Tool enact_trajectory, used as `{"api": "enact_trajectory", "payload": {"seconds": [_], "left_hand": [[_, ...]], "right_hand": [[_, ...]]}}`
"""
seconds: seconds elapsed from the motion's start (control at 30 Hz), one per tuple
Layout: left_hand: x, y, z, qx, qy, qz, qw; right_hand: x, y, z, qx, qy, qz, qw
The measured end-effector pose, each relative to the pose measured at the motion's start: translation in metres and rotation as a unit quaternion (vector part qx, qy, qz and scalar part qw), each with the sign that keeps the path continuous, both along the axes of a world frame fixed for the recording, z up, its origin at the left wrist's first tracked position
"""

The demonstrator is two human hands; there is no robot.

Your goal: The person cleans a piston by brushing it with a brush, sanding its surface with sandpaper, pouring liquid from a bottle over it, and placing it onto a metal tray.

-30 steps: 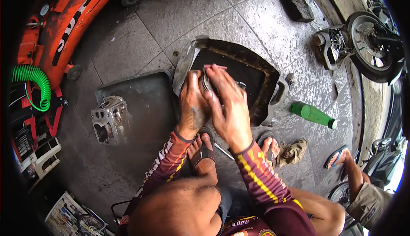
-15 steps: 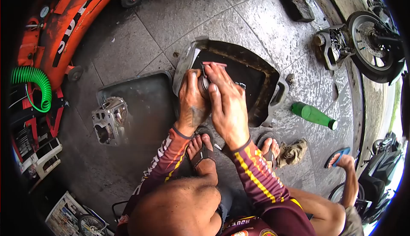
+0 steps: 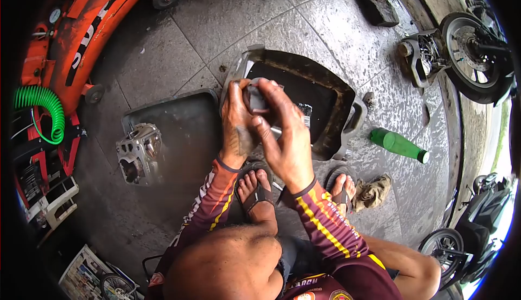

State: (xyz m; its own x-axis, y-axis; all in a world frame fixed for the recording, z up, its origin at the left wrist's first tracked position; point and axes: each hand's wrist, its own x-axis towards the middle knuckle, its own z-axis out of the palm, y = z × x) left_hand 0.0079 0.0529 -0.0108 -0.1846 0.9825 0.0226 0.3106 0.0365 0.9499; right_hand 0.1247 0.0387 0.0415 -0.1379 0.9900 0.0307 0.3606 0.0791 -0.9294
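A round grey metal part that looks like a piston (image 3: 257, 100) is held up between my two hands, above the near left edge of a dark pan. My left hand (image 3: 237, 123) is wrapped round its left side, fingers pointing away from me. My right hand (image 3: 287, 142) curves over it from the right, with fingertips on its far edge and the thumb near its close side. The right palm hides part of it, and I cannot make out whether a thin sheet lies under those fingers.
Under my hands lies the dark pan (image 3: 347, 123); a grey tray (image 3: 209, 104) is to its left, carrying a metal engine casing (image 3: 138, 153). A green bottle (image 3: 399, 144) and a crumpled rag (image 3: 372, 192) lie right. An orange hoist (image 3: 97, 34) and a motorcycle wheel (image 3: 471, 55) flank the floor.
My right hand has lifted and turned, uncovering the round part's grey face. The reddish strip under its fingers no longer shows. Another person's foot in a blue flip-flop has left view at right.
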Motion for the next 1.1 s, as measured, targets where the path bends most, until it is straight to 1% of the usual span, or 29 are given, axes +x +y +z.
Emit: {"api": "enact_trajectory", "payload": {"seconds": [0.03,0.07,0.1,0.13,0.17,0.2,0.27,0.33,0.4,0.47,0.5,0.57,0.63,0.67,0.73,0.8,0.87,0.93,1.0,1.03,1.07,1.1], "left_hand": [[0.004,-0.004,-0.001,-0.005,-0.003,0.000,1.000],[0.005,-0.005,-0.001,-0.009,-0.005,-0.002,1.000],[0.003,-0.004,0.001,0.043,0.069,-0.012,0.997],[0.004,-0.005,0.004,-0.005,0.026,0.005,1.000],[0.003,-0.006,0.002,0.010,0.060,-0.002,0.998],[0.001,-0.008,-0.001,0.025,0.092,-0.010,0.995],[0.004,-0.015,-0.005,0.019,0.084,-0.003,0.996],[0.004,-0.014,-0.011,0.063,0.137,-0.019,0.988],[-0.001,-0.011,-0.009,0.051,0.119,-0.020,0.991],[-0.006,-0.004,-0.001,0.053,0.097,0.021,0.994],[-0.008,-0.003,0.001,0.057,0.121,0.011,0.991],[0.000,-0.014,0.000,0.049,0.129,-0.002,0.990],[0.005,-0.011,-0.004,0.086,0.169,-0.002,0.982],[0.002,-0.011,-0.003,0.089,0.170,0.001,0.981],[-0.001,-0.008,0.003,0.027,0.049,0.043,0.998],[-0.002,-0.009,0.005,-0.004,0.038,0.042,0.998],[0.003,-0.012,0.006,0.036,0.055,0.018,0.998],[0.003,-0.010,0.003,0.057,0.054,0.040,0.996],[-0.004,-0.007,0.002,0.009,0.017,0.053,0.998],[-0.007,-0.008,0.006,0.020,0.004,0.034,0.999],[-0.002,-0.009,0.005,-0.022,-0.031,0.059,0.998],[0.001,-0.012,0.005,-0.003,-0.030,0.050,0.998]], "right_hand": [[0.003,0.005,-0.002,0.004,-0.041,0.014,0.999],[0.004,0.002,-0.003,0.005,-0.040,0.016,0.999],[0.006,-0.002,-0.003,0.019,-0.084,0.032,0.996],[0.007,-0.006,-0.002,0.035,-0.129,0.048,0.990],[0.006,-0.015,0.003,0.020,-0.143,0.048,0.988],[0.006,-0.021,0.006,-0.016,-0.130,0.045,0.990],[0.005,-0.012,0.003,-0.012,-0.135,0.035,0.990],[0.005,0.005,-0.005,-0.009,-0.162,0.044,0.986],[0.003,-0.003,-0.006,0.019,-0.145,0.037,0.989],[0.001,-0.029,-0.001,0.009,-0.130,0.032,0.991],[0.000,-0.034,-0.003,0.003,-0.116,0.026,0.993],[0.003,-0.013,-0.010,-0.013,-0.121,0.020,0.992],[0.004,0.011,-0.012,-0.018,-0.109,0.017,0.994],[0.002,0.005,-0.006,-0.014,-0.109,0.019,0.994],[-0.002,-0.023,0.006,0.010,-0.104,0.011,0.994],[-0.001,-0.024,0.004,0.002,-0.089,0.007,0.996],[0.003,0.002,-0.003,-0.016,-0.090,0.017,0.996],[0.002,0.001,0.000,-0.013,-0.095,0.035,0.995],[-0.002,-0.024,0.012,0.014,-0.096,0.025,0.995],[-0.004,-0.031,0.014,0.009,-0.077,0.033,0.996],[-0.003,-0.027,0.011,0.004,-0.078,0.027,0.997],[-0.001,-0.016,0.008,-0.016,-0.065,0.018,0.998]]}}
